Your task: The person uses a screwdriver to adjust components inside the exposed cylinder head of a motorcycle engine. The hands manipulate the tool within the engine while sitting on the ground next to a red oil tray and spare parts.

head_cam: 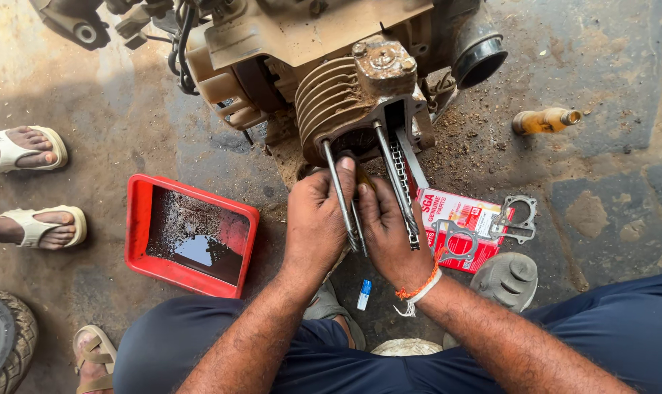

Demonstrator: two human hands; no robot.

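While both hands work at the engine's cylinder studs, the job sits mid-assembly.
Left hand (315,215) is closed around a long stud (339,195) below the finned cylinder (331,95); right hand (386,226) pinches a small part between the studs beside the cam chain (400,175). Next move likely needs careful alignment.

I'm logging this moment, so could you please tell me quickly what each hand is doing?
Left hand: closed around a long stud below the engine cylinder.
Right hand: curled at the studs; grip cannot be told.
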